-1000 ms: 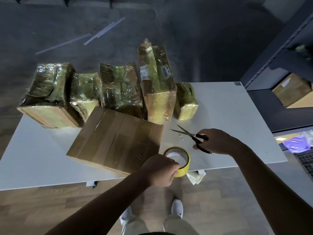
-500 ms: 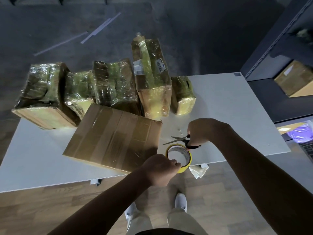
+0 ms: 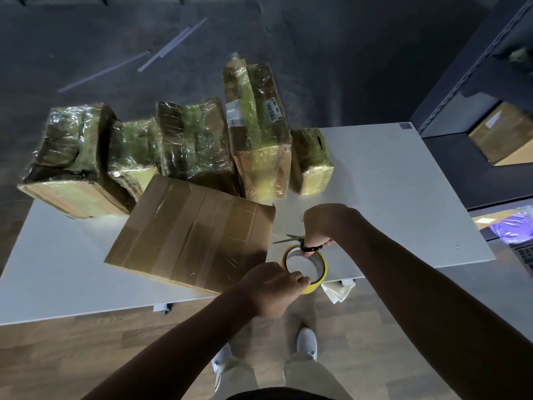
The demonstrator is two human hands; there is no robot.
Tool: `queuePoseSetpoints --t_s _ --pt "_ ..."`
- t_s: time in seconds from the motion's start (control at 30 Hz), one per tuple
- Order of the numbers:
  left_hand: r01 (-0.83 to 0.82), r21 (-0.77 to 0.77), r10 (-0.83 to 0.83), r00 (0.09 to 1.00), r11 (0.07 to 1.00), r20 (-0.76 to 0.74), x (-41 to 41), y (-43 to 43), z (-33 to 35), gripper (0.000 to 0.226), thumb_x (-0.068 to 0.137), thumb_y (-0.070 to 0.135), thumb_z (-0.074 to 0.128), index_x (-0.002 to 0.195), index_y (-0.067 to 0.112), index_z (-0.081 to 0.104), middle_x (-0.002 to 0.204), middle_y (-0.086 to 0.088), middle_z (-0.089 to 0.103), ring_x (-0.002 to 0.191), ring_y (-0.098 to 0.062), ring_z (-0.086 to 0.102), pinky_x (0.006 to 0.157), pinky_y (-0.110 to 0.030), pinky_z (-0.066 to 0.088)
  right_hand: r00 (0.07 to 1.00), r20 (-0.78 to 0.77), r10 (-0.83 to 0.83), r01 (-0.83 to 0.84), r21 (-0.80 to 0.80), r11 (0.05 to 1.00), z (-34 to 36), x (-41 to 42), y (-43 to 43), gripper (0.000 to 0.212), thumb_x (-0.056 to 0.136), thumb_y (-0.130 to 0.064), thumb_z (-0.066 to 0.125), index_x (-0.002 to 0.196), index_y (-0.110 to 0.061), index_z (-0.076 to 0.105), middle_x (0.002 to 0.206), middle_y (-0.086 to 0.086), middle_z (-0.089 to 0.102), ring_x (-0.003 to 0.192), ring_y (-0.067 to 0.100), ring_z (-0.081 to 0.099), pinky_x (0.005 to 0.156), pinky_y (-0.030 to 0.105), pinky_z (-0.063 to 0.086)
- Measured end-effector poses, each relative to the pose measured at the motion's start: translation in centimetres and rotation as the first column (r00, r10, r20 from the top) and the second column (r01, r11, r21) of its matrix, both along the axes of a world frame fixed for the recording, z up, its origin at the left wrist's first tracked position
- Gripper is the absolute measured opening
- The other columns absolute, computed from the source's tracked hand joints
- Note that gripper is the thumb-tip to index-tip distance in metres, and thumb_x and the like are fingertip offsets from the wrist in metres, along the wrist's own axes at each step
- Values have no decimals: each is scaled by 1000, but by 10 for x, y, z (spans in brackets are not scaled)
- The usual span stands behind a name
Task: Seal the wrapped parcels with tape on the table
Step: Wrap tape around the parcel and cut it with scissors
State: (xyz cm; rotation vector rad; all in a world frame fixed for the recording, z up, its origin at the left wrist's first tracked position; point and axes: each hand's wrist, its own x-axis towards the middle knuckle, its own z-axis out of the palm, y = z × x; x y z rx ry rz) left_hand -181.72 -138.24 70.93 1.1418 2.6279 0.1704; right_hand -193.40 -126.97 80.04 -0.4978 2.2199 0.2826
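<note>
**Scissors (image 3: 288, 239) now over the roll (image 3: 323, 268)**

Since one second ago, the right hand (image 3: 320, 226) has carried the scissors left and toward the near edge. It now sits directly above the roll's far rim. The left hand (image 3: 271, 287) has barely shifted.

Hands: the right hand's fingers are curled through the black handles, clamped on the scissors. The blades look nearly together. The left hand pinches the roll's near-left rim. I cannot tell whether it also holds a free end, since no drawn strand is visible.

Position: the roll lies flat at the near edge of the table (image 3: 389, 197), between the two hands. It is just beside the near-right corner of the box (image 3: 193, 235).

Key relation: the blades' long axis runs left to right, roughly parallel to the near edge, with the tips toward the box. The right hand is nearer any cut and the left is nearer the box.

Judgement: a strand must be pulled out leftward, across the blades, before cutting.

Room: there is open table to the right. The box crowds the left side. The roll is close to going over the near edge. The parcels (image 3: 196, 140) are lined up along the far edge, well apart from both hands.
</note>
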Motion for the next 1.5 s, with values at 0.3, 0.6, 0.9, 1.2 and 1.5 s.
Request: queuePoseSetpoints --t_s 0.3,0.6,0.9,1.2,1.5 --pt "1 16 -1 1000 1000 -24 -1 -1 -4 41 84 6 52 125 8 49 100 -10 64 66 -32 63 52 -35 47 993 103 58 -67 88 994 -10 -5 -17 43 96 -33 56 65 -10 38 70 2 41 57 13 44 40 11 36" --pt "-7 41 8 999 999 -32 -2 -1 -5 36 88 5 53 124 8 49 99 -10 64 68 -30 63 53 -34 46 986 164 26 -40 81 996 -9 -14 -26 29 90 -32 66 100 -6 58 89 6 56 83 19 54 69 20 46" --pt "50 33 -51 999 998 16 -2 0 3 24 83 1 55 105 9 59 87 -8 64 64 -30 62 50 -30 41 980 102 170 -189 231 954 -16 -25 -21 28 87 -34 67 65 -17 60 50 -11 57 58 8 53 78 22 44" --pt "38 -113 -48 995 993 -88 -3 5 1 19 59 14 78 69 19 62 56 3 56 36 -17 52 39 -17 19 998 -46 52 -43 179 983 -29 -30 49 34 79 -45 69 63 -17 59 55 -7 60 63 14 63 73 25 52" --pt "-21 -23 19 996 1000 -87 -6 9 -6 14 76 5 65 86 11 56 71 -7 62 49 -24 61 43 -27 49 906 -334 -261 242 -97 965 -107 -5 104 36 90 -33 56 118 -11 50 117 8 62 109 28 60 82 31 48"
